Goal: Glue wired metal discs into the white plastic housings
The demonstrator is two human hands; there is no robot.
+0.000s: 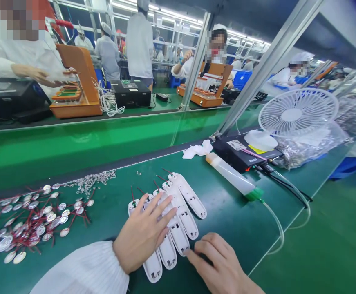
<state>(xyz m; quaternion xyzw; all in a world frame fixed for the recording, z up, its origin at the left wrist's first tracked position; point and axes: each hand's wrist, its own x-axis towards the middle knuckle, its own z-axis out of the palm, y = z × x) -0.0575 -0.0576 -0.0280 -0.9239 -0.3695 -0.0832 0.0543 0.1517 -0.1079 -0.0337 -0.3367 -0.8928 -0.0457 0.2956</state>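
Observation:
Several narrow white plastic housings (193,199) lie side by side in a slanted row on the green bench, with small green boards and thin red wires at their far ends. Across the row rests my left hand (145,228), palm down and fingers spread, covering the middle of some housings. My right hand (216,261) is at the near end of the row, its fingers curled in. One of its digits touches the end of a housing (180,240). Whatever the curled fingers may hold is hidden from view.
Left lies a heap of round metal discs with red wires (39,224), behind it small clear parts (95,179). To the right are a glue syringe (233,175) with a tube, a black control box (242,151) and a white fan (297,114). Co-workers sit beyond the green partition (73,143).

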